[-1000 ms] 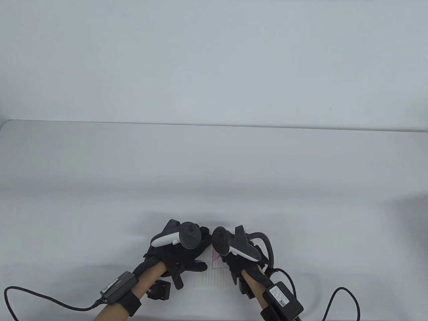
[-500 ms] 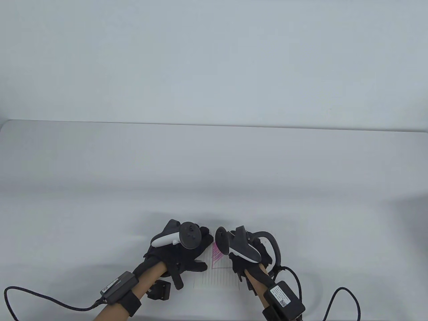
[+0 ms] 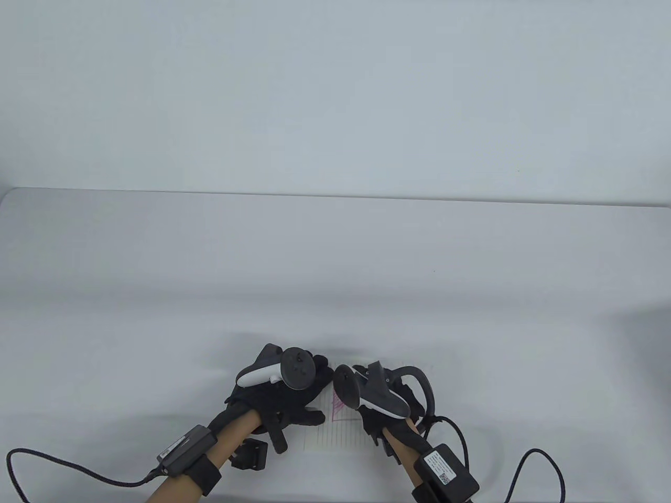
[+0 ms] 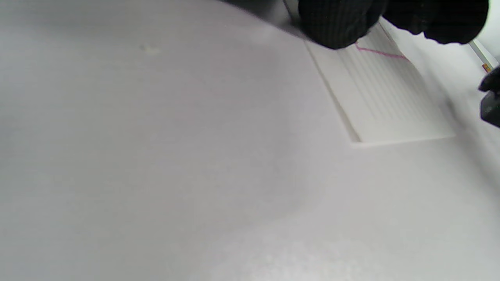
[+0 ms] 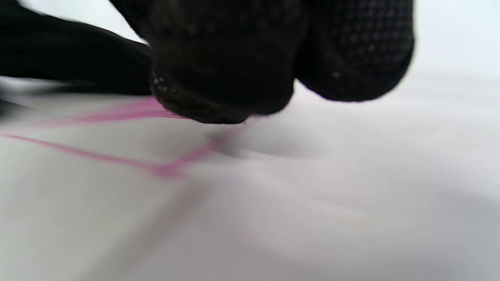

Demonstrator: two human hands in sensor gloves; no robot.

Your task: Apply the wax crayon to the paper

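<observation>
**A:** Paper (image 3: pixel 335 435) first: where is it? 
**B:** At the bottom centre of the table view, flat on the white bench (image 3: pixel 335 272), between the two hands. Its long axis seems to run from the near edge away up the frame, though the hands cover its far end.

**A:** And the left hand (image 3: pixel 278 398)? 
**B:** It lies spread, palm down, on the sheet's left side, resting on it and gripping nothing.

**A:** The right hand (image 3: pixel 382 414)? 
**B:** It sits over the sheet's right half, fingers (image 5: pixel 222 78) curled low above the surface. In the right wrist view I cannot make out the crayon, so I cannot tell what it grasps.

**A:** Any colour down already? 
**B:** Yes, pink marks (image 3: pixel 338 404): a hatched patch with a line beneath it, in the gap between the hands, and the same pink lines (image 5: pixel 117 156) lie just under the right fingertips.

**A:** So the next stroke? 
**B:** I judge it turns on the right hand, the nearer one to the marks; the uncoloured sheet lies below them in the frame.
</observation>
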